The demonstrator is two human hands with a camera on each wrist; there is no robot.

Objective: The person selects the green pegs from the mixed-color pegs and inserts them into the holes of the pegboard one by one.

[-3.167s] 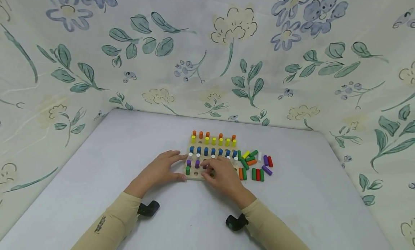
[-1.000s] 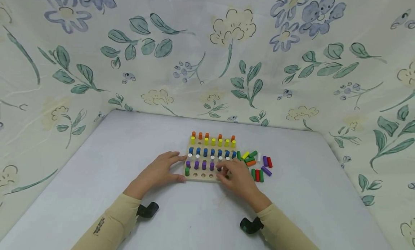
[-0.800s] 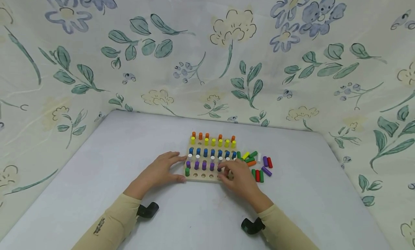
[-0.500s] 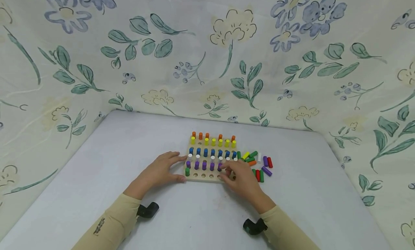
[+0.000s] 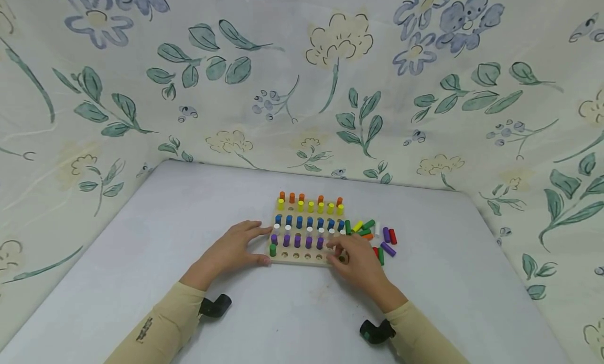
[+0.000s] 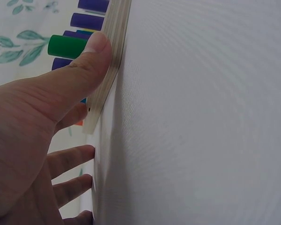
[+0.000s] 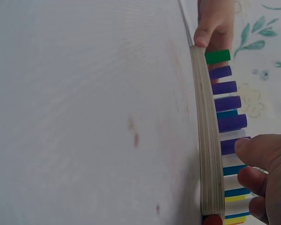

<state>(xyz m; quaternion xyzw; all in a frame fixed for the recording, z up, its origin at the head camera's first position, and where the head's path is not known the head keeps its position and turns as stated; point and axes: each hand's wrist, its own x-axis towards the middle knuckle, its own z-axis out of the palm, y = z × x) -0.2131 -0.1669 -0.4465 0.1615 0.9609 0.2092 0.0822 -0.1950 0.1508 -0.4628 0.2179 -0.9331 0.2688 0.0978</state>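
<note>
A wooden pegboard [image 5: 296, 260] lies on the table, with rows of orange, yellow, blue, white and purple pegs and one green peg [image 5: 272, 250] at its front left. My left hand [image 5: 236, 243] rests at the board's left side; its thumb [image 6: 97, 47] touches the front corner beside the green peg, with the other fingers spread. My right hand [image 5: 360, 261] hovers over the front right of the board, its bent fingers just right of the last standing purple peg [image 5: 320, 243]. In the right wrist view its thumb [image 7: 250, 147] overlaps that peg's end; nothing shows between the fingers.
Loose pegs lie right of the board: green, yellow and orange ones, a white peg [image 5: 377, 228], purple pegs [image 5: 388, 249] and a red peg [image 5: 393, 235]. Some are partly hidden by my right hand. Floral cloth [image 5: 292, 81] stands behind the white table [image 5: 189, 196].
My right hand has moved right along the purple row, uncovering the fourth and then the fifth purple peg. It now covers more loose pegs. My left hand has stayed put.
</note>
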